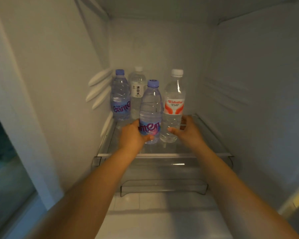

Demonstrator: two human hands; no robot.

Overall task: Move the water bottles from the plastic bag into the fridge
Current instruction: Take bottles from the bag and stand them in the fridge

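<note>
Both my arms reach into the open fridge over its glass shelf (pixel 197 128). My left hand (pixel 133 135) grips a purple-capped water bottle (pixel 151 107) low on its label, upright on the shelf front. My right hand (pixel 186 131) curls round the base of a white-capped bottle with a red label (pixel 173 104), also upright. Behind them stand another purple-capped bottle (pixel 120 95) at the left and a clear white-capped bottle with a white label (pixel 137 83). The plastic bag is out of view.
The fridge's left wall (pixel 59 83) carries white ribs (pixel 98 90) close to the rear bottles. A clear drawer (pixel 162 175) sits under the shelf. The shelf's right half beyond the red-label bottle holds nothing. A pale floor shows below.
</note>
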